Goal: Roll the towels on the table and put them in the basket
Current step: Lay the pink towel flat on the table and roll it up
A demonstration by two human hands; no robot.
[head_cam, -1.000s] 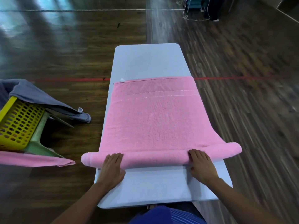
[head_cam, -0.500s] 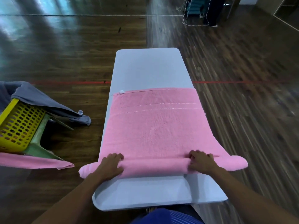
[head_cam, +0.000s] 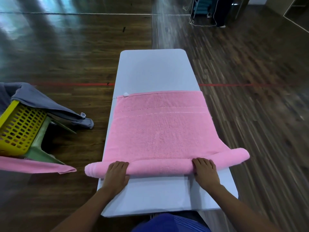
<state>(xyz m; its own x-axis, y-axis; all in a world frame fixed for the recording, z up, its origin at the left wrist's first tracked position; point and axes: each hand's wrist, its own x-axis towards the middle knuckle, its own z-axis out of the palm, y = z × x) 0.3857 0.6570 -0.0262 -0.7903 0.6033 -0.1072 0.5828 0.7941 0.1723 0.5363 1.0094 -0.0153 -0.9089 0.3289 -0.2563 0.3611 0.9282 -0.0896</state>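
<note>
A pink towel [head_cam: 160, 129] lies flat across the narrow white table [head_cam: 153, 69]. Its near end is wound into a roll that overhangs both table sides. My left hand [head_cam: 117, 174] presses on the roll near its left end. On the right end of the roll rests my right hand [head_cam: 206, 173]. Both palms lie flat with fingers on top of the roll. A yellow perforated basket [head_cam: 18, 128] stands at the left on a green stool [head_cam: 41, 148].
A grey cloth [head_cam: 43, 102] drapes over the basket and hangs toward the floor. Another pink towel [head_cam: 36, 165] hangs below the basket at the left edge. Dark wooden floor surrounds the table, with a red line across it. Far behind stands a teal object with cords.
The roll has grown a little thicker and both hands have come back onto its near side, after pushing forward over it half a second ago.
</note>
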